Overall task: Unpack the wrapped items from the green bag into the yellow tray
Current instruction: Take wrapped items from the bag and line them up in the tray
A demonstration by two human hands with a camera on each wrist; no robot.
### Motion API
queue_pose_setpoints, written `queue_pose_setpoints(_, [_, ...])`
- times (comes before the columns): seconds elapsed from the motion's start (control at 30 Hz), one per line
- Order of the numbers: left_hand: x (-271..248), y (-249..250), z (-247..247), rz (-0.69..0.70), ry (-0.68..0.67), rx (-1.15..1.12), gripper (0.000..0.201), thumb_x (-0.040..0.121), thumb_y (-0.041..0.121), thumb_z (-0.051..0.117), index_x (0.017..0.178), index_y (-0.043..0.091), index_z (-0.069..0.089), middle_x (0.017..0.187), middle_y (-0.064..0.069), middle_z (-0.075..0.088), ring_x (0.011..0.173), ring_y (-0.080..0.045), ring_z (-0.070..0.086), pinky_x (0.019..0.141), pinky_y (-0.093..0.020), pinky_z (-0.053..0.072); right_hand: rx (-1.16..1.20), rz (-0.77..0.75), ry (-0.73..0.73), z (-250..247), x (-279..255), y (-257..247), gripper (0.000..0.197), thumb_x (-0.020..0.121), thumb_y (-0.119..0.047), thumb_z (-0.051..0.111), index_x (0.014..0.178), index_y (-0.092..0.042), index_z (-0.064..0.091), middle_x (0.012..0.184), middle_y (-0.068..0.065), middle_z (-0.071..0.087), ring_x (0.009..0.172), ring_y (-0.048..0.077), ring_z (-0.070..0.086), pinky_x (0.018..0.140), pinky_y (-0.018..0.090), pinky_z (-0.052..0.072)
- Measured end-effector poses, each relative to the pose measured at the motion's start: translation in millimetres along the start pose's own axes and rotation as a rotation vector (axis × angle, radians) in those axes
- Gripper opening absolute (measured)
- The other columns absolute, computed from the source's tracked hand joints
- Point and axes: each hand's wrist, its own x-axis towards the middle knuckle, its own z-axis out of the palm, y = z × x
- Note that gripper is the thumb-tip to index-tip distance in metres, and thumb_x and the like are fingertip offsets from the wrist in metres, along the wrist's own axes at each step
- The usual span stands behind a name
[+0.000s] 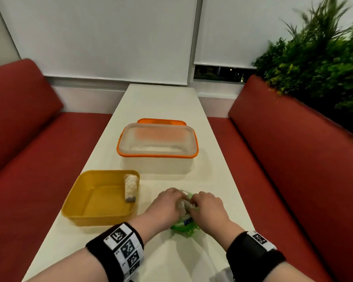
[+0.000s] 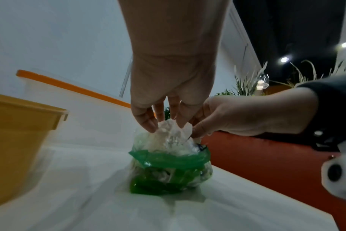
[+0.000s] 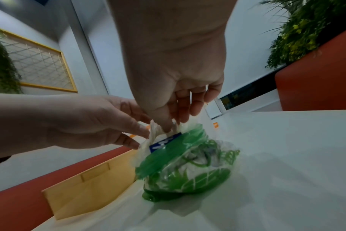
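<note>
My left hand (image 2: 168,87) and right hand (image 2: 247,115) fingers pinching a wrapped item (image 2: 172,132) atop the bag (image 2: 168,164), tray (image 1: 98,198) left of my fingers, one item (image 1: 130,187) inside

The green bag (image 2: 169,170) sits upright on the white table (image 2: 217,207), mouth open, a white wrapped item (image 2: 171,132) poking out of the top. Above the bag, the left hand (image 2: 168,78) reaches down, fingertips (image 2: 148,125) pinching the wrapping. From the bag's right, the right hand (image 2: 247,115) pinches the bag's clear edge. Left of the bag stands the yellow tray (image 2: 20,125).
</note>
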Motion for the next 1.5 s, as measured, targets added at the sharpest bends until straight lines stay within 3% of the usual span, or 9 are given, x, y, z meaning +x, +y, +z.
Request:
queue_pose_setpoints(0.17, [-2.3,-8.6,3.3,-0.076,0.033,0.081,0.041,0.088,0.013,0.046,0.127,0.024,0.056,0.131,0.000,0.053,0.121,-0.018,0.047,0.104,-0.027,0.037,0.254,0.085,-0.040,-3.7,0.4,8.3,0.012,0.087,-0.027,0.052,0.088,-0.021,0.061,0.091,-0.002,0.065,0.090,0.023,0.059,0.074,0.030,0.042])
queue_pose_setpoints(0.33, [-2.4,-3.5,-1.0,-0.078,0.050,-0.034,0.046,0.089,0.011,0.047,0.133,0.024,0.050,0.138,0.003,0.045,0.127,-0.014,0.043,0.106,-0.020,0.029,0.580,0.164,0.027,-12.3,-1.8,16.1,0.015,0.082,-0.013,0.058,0.071,-0.024,0.055,0.067,-0.009,0.054,0.065,0.010,0.050,0.051,0.012,0.035])
queue_pose_setpoints(0.77, [-3.9,2.6,-6.8,-0.111,0.034,-0.065,0.039,0.093,0.015,0.046,0.129,0.023,0.056,0.134,0.000,0.053,0.121,-0.016,0.049,0.103,-0.024,0.037,0.798,0.114,0.178,-30.1,0.1,12.3,0.018,0.084,-0.009,0.063,0.073,-0.022,0.060,0.065,-0.006,0.057,0.059,0.005,0.049,0.053,0.008,0.039])
queue_pose_setpoints(0.93, [1.2,5.8,-19.2,-0.018,0.065,-0.223,0.052,0.083,0.019,0.063,0.132,0.030,0.050,0.132,0.008,0.052,0.114,-0.008,0.049,0.097,-0.022,0.040,0.775,0.048,0.135,-50.5,9.1,11.0,0.015,0.083,-0.011,0.064,0.074,-0.022,0.061,0.068,-0.003,0.060,0.060,0.006,0.050,0.053,0.009,0.037])
queue_pose_setpoints(1.03, [5.4,9.8,-25.1,0.007,-0.006,-0.439,0.057,0.069,0.023,0.069,0.124,0.031,0.055,0.120,0.004,0.062,0.110,-0.014,0.057,0.095,-0.029,0.048,0.750,-0.062,0.027,-66.5,13.5,2.3,0.018,0.083,-0.009,0.064,0.074,-0.024,0.060,0.068,-0.006,0.059,0.061,0.005,0.051,0.058,0.013,0.041])
queue_pose_setpoints(1.1, [6.7,10.1,-27.6,-0.027,-0.107,-0.755,0.047,0.066,0.019,0.069,0.112,0.022,0.061,0.102,-0.004,0.067,0.095,-0.020,0.062,0.083,-0.031,0.053,0.764,-0.116,-0.046,-74.9,16.2,-5.8,0.022,0.083,-0.006,0.064,0.072,-0.025,0.060,0.064,-0.008,0.057,0.058,0.004,0.051,0.059,0.016,0.042])
queue_pose_setpoints(1.2, [3.4,10.9,-28.6,-0.061,-0.236,-1.113,0.015,0.085,0.010,0.059,0.099,0.008,0.061,0.081,-0.001,0.068,0.077,-0.014,0.063,0.073,-0.025,0.051,0.842,-0.123,-0.077,-78.3,23.2,-16.1,0.022,0.084,-0.003,0.062,0.072,-0.021,0.060,0.063,-0.005,0.058,0.053,0.008,0.054,0.054,0.021,0.045])
queue_pose_setpoints(1.33, [0.7,4.1,-27.7,-0.268,-0.090,-1.318,0.016,0.096,0.007,0.048,0.106,0.002,0.060,0.087,-0.015,0.069,0.075,-0.023,0.069,0.067,-0.031,0.060,0.667,-0.048,0.086,-58.7,36.0,-9.3,0.010,0.085,-0.012,0.062,0.087,-0.022,0.063,0.080,-0.005,0.063,0.064,0.003,0.053,0.062,0.016,0.042])
queue_pose_setpoints(1.5, [0.8,-12.6,-33.0,-0.459,0.026,-1.381,0.025,0.096,0.007,0.047,0.119,-0.001,0.054,0.081,-0.015,0.066,0.069,-0.023,0.064,0.057,-0.031,0.058,0.260,-0.039,-0.065,-22.3,40.4,9.0,0.032,0.084,-0.029,0.067,0.115,-0.021,0.063,0.111,-0.003,0.061,0.097,0.014,0.053,0.082,0.025,0.041])
